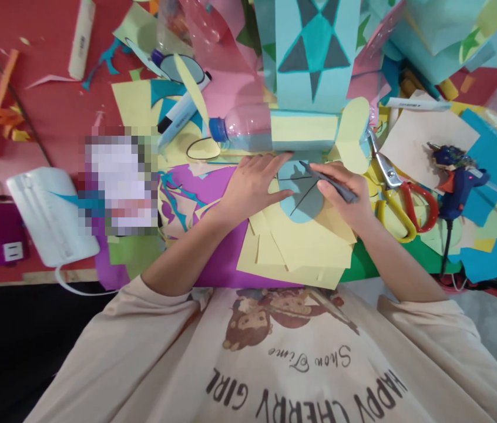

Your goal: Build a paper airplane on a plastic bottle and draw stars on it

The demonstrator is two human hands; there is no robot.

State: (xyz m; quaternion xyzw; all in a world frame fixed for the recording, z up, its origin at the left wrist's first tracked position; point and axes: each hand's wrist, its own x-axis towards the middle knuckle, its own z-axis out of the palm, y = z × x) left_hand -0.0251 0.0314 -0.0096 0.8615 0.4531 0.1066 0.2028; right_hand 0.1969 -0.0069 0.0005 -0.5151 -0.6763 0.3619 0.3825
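My right hand (pixel 346 191) is closed round a dark marker pen (pixel 333 182), its tip close to the top of a blue paper disc (pixel 308 202). Black lines cross the disc. Spread flat, my left hand (pixel 255 187) rests at the disc's left edge with the fingers apart. Under the disc lie several pale yellow paper sheets (pixel 292 258), over purple paper (pixel 217 267). Just beyond my hands a clear plastic bottle (pixel 248 126) with a blue cap lies on its side, paper wrapped round it.
Scissors (pixel 392 176) with red and yellow handles lie right of my right hand, then a blue glue gun (pixel 457 179) with a cable. A blurred-out phone (pixel 120 182) and a white case (pixel 52 214) sit left. A blue card with a star (pixel 314 41) is at the back.
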